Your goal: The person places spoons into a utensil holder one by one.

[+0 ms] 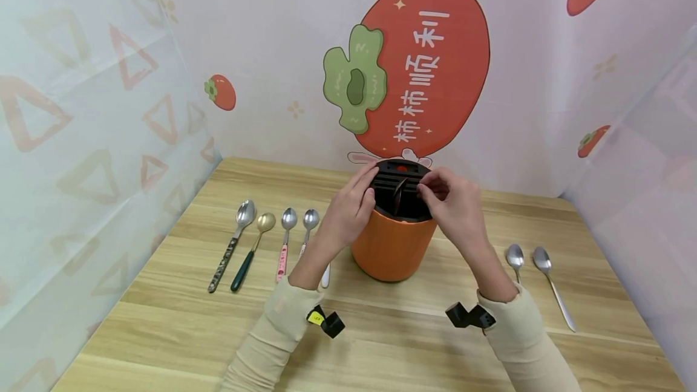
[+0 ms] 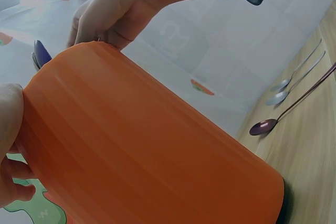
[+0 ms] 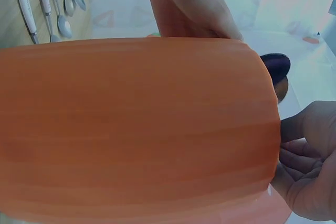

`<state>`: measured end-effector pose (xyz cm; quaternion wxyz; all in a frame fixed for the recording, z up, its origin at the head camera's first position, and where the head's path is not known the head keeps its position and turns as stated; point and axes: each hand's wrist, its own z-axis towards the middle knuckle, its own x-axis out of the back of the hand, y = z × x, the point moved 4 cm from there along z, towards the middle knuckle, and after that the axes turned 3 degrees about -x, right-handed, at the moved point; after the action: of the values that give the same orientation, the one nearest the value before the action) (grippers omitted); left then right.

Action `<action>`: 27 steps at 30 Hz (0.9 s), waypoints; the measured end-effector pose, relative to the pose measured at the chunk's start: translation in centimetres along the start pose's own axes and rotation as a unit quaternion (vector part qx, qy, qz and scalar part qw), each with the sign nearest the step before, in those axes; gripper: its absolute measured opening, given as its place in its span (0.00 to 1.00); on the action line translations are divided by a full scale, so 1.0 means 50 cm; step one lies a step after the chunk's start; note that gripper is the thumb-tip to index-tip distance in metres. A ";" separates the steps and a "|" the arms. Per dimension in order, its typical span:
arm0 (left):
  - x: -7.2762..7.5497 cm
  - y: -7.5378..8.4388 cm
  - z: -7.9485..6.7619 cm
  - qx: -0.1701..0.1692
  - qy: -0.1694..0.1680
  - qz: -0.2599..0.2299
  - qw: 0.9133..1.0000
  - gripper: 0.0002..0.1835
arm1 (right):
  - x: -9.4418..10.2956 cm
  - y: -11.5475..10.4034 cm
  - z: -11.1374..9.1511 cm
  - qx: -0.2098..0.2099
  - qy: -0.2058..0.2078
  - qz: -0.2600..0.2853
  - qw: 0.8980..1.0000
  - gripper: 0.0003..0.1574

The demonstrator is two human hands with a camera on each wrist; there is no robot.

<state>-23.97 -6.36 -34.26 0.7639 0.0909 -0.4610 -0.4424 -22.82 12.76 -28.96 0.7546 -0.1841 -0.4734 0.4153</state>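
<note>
An orange utensil holder (image 1: 393,250) with a black slotted insert (image 1: 389,181) stands upright on the table. Dark, glossy spoon heads (image 1: 399,193) stick up from its opening; in the right wrist view two overlapping spoon bowls (image 3: 276,66) show past the rim. My left hand (image 1: 348,210) rests on the holder's left rim with its fingers fairly straight. At the right rim, my right hand (image 1: 454,207) has bent fingers, with thumb and forefinger pinching the edge of the black insert. The holder hides part of both hands in the wrist views.
Left of the holder lie a black-patterned spoon (image 1: 234,247), a green-handled gold spoon (image 1: 255,251), a pink-handled spoon (image 1: 285,241) and white-handled ones (image 1: 310,222). Two silver spoons (image 1: 552,283) lie right; a purple spoon (image 2: 263,126) lies near them. A printed cloth hangs behind.
</note>
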 end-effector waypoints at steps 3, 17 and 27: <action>0.000 0.000 0.000 0.000 -0.003 0.000 1.000 0.28 | 0.009 0.007 -0.001 -0.003 0.007 0.001 1.000 0.03; 0.002 -0.002 0.000 -0.007 0.004 0.004 1.000 0.28 | 0.047 0.046 -0.015 0.006 0.074 0.001 0.997 0.03; 0.001 0.000 -0.001 -0.003 0.001 -0.001 1.000 0.28 | 0.073 0.086 -0.043 -0.025 0.089 -0.026 0.995 0.03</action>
<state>-23.93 -6.41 -34.24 0.7644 0.0897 -0.4589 -0.4438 -22.17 18.45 -30.84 0.7996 -0.2266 -0.4191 0.3655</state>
